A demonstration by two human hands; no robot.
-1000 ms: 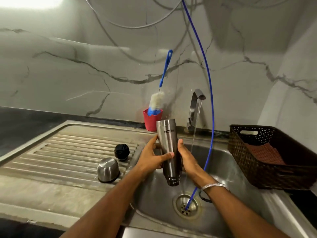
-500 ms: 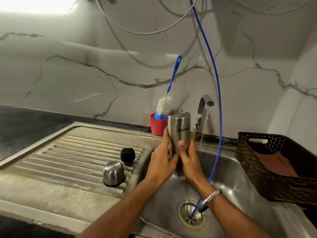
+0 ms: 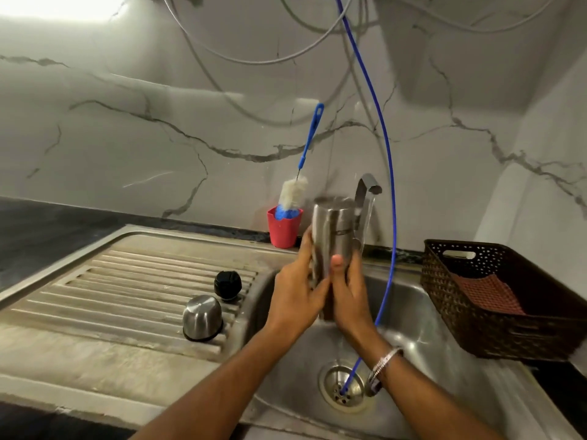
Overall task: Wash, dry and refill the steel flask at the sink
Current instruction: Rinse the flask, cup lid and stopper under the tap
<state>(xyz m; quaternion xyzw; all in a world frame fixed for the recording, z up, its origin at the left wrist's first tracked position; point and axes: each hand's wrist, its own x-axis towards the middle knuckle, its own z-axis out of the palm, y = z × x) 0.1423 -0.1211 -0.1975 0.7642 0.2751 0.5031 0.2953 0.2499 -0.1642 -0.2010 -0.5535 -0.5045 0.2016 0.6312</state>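
Both hands gripped the steel flask [image 3: 333,236] above the sink [image 3: 422,315], just beside the running tap [image 3: 365,188] at the basin's back edge. The left hand [image 3: 295,296] wrapped its left side, and the right hand [image 3: 349,293] curled round the front, thumb up the body. The flask was blurred. On the drainboard [image 3: 127,281], near the basin's left rim, sat a steel cap [image 3: 201,317] and a black stopper [image 3: 227,284]. A red cup [image 3: 283,228] with a bottle brush [image 3: 293,193] stood at the counter's back edge.

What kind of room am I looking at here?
Most likely a home kitchen: a steel sink with a ribbed draining board, a running tap, and a bottle brush in a red cup.
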